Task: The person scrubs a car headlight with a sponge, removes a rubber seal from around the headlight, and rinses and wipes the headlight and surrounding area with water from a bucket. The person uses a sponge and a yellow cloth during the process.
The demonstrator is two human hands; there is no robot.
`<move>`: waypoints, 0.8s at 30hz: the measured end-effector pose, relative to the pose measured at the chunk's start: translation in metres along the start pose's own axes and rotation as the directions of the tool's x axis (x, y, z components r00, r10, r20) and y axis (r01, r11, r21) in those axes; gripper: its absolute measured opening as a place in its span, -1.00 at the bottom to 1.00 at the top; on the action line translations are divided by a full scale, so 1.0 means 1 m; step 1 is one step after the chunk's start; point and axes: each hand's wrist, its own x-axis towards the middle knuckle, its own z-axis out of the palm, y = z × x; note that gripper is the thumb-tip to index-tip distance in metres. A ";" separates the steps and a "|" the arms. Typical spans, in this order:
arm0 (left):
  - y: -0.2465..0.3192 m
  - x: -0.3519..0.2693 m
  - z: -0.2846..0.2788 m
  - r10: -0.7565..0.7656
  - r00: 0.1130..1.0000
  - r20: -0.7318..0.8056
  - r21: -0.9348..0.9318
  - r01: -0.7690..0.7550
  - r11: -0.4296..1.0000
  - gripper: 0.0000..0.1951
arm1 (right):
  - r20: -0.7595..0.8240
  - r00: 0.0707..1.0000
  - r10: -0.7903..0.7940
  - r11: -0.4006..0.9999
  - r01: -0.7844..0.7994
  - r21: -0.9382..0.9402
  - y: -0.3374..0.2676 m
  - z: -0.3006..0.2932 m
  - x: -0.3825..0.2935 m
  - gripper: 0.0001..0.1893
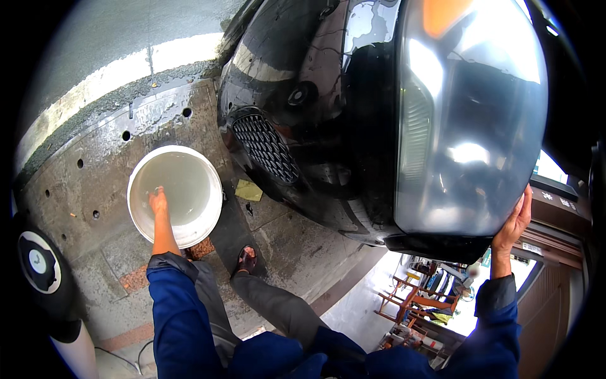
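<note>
My left hand (158,199) reaches down into a white plastic bucket (215,208). Cloudy water (187,184) covers the fingertips, so I cannot tell whether they hold anything. At the lower right corner of a large car headlight (454,151), my right hand (513,221) touches the lens edge with its fingers stretched out; part of the hand is hidden behind the lens. The lens looks wet and mirrors bright light. Left of it curves a glossy black bumper (326,189) with a mesh grille insert (265,149).
A yellowish sponge or cloth (249,190) lies on wet paving beside the bucket. Several holes (126,136) mark the pavement along the white road line (118,71). At far left stands part of a scooter wheel (40,263). Wooden furniture (412,301) stands inside a doorway.
</note>
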 end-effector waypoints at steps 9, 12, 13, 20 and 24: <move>0.273 -0.303 0.005 0.420 0.555 0.718 -0.633 0.772 0.060 -0.48 | 0.132 0.991 0.018 0.994 -0.032 0.106 -0.054 0.011 0.006 -0.59; 0.439 -0.416 -0.066 0.866 0.387 0.317 -0.938 0.262 0.227 -0.40 | 0.129 0.988 -0.083 0.968 0.049 0.246 -0.058 0.021 0.021 -0.65; 0.487 -0.447 -0.086 0.925 0.341 0.170 -0.974 -0.083 0.210 -0.36 | 0.131 0.986 -0.101 0.962 0.063 0.267 -0.062 0.027 0.026 -0.66; 0.633 -0.469 -0.023 0.939 -0.312 0.145 -0.236 -0.932 -0.273 -0.12 | 0.135 0.990 -0.042 0.942 -0.006 0.336 -0.077 0.013 0.027 -0.70; 0.659 -0.450 -0.023 0.891 -0.399 0.216 -0.340 -0.886 -0.315 -0.05 | 0.122 0.991 -0.056 0.930 0.007 0.367 -0.076 0.018 0.027 -0.71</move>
